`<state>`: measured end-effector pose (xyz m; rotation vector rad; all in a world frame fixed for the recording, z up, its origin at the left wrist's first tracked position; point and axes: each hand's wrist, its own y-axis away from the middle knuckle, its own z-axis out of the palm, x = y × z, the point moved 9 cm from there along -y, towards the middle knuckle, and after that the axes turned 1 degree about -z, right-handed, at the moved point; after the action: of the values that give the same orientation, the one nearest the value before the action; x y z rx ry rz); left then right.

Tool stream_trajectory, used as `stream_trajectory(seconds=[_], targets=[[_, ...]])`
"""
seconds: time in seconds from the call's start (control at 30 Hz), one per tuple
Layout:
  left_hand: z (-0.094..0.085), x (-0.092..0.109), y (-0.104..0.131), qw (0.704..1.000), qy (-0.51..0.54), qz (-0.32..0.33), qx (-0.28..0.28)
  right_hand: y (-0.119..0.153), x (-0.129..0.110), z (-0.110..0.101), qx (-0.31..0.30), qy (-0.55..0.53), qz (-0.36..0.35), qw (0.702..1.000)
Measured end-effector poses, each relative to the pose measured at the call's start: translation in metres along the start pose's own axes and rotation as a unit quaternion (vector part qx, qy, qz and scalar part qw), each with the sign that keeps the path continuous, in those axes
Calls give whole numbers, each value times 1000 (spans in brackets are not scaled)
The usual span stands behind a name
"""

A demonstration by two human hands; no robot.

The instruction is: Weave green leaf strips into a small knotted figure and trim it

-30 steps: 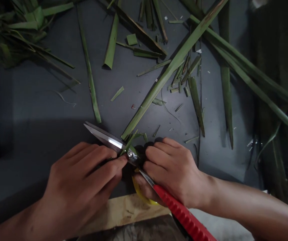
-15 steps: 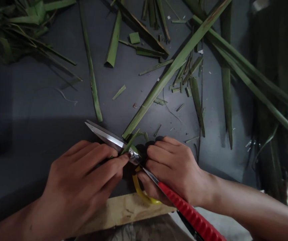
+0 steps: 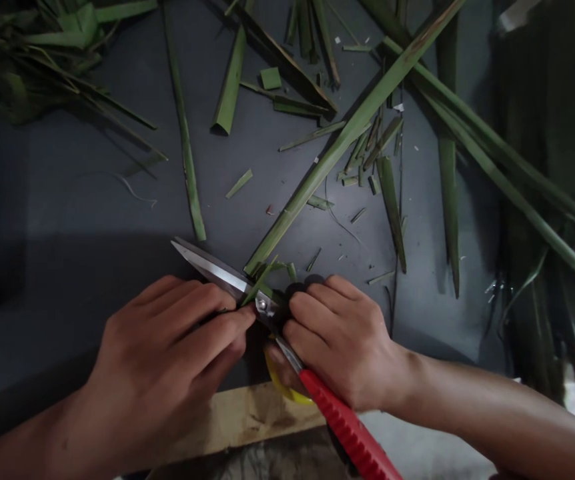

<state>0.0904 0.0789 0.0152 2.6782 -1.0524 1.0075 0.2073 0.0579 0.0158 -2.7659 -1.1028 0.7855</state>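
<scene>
Metal scissors [image 3: 212, 270] lie across the middle in front of me, blades pointing up and left. My right hand [image 3: 340, 340] is closed around their handle end, where a yellow loop [image 3: 287, 390] shows beneath my fingers. A red ridged handle [image 3: 347, 427] with a metal end slants below that hand; I cannot tell whether it belongs to the scissors. My left hand [image 3: 167, 353] is closed, fingertips pinching a narrow green leaf strip [image 3: 261, 280] beside the pivot. Part of the strip is hidden behind the fingers and blades.
A long leaf strip [image 3: 337, 150] runs diagonally across the dark grey table [image 3: 92, 220]. Cut leaf pieces [image 3: 367, 153] are scattered ahead. A leaf pile [image 3: 52, 60] sits far left, and long leaves [image 3: 517, 160] lie on the right. A wooden edge [image 3: 237, 417] is near me.
The red handle has swung left and lower, and my right hand has shifted slightly left. My left hand has stayed nearly still at the leaf strip.
</scene>
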Motion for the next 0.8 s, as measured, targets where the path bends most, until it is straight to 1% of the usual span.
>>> stream_trajectory(seconds=[0.07,0.2,0.33,0.43,0.53,0.6,0.67,0.73,0.8], targets=[[0,1,1,1000,-5,5,-2,0,0,0,-5,5,0,1000],[-2,1,-1,1000,4,-1,11,0,1,-1,-5,-19,-5,1000],[0,0,-2,1000,0,2,3,1,2,-1,1,-19,-2,1000],[1,-1,-1,1000,-4,10,0,2,3,-2,17,-21,12,1000],[-2,-4,0,1000,15,5,12,5,10,-11,50,-41,41,997],[-6,-9,0,998,49,-21,21,8,19,-21,68,-37,50,996],[-11,-14,0,994,92,-57,31,11,33,-31,75,13,51,996],[-15,-19,2,987,127,-93,39,14,55,-42,84,90,69,990],[-16,-23,4,981,150,-119,44,18,79,-51,101,131,92,982]])
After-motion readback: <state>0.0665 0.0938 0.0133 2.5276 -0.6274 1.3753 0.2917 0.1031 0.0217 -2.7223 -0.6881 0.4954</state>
